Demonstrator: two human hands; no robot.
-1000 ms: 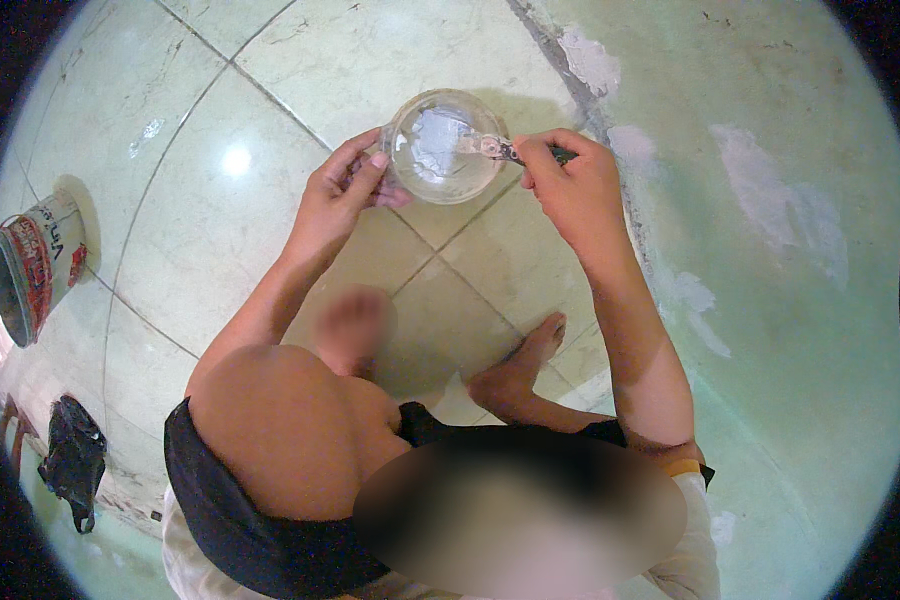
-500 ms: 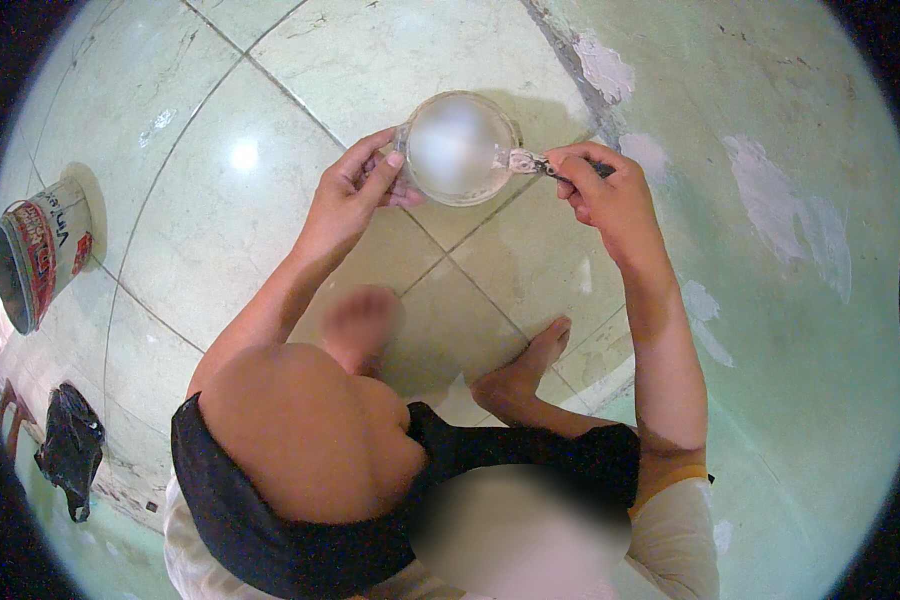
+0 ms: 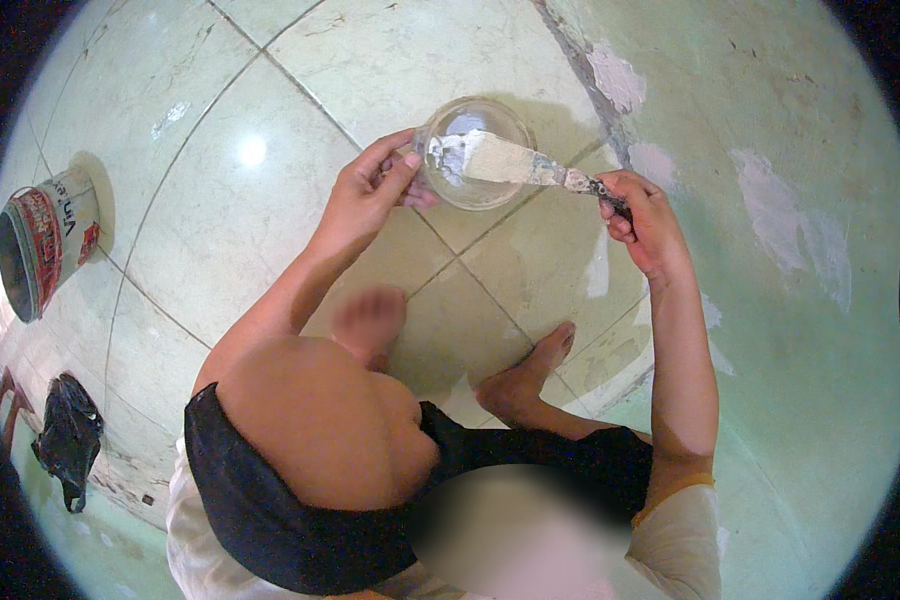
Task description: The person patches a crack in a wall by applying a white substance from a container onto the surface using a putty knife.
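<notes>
A clear, round plastic container [image 3: 487,197] with white paste inside is held at its left side by my left hand [image 3: 380,180], thumb on the outside and fingers curled. My right hand [image 3: 638,222] is closed round the dark, stained handle of a putty knife [image 3: 498,159]. The knife's wide blade, coated in pale putty, lies over the container's opening, with its tip among the white paste. My bare feet [image 3: 530,375] are on the floor below.
Pale tiled floor [image 3: 230,230] surrounds me, with a greenish, patched wall [image 3: 790,420] on the right. A used bucket [image 3: 60,235] lies or stands at the left, its position distorted by the lens. A crumpled black plastic bag [image 3: 68,430] is at the lower left.
Both hands and the container have shifted rightward in view. My right hand has pulled further right and slightly down, and more of the putty-coated blade now shows across the container.
</notes>
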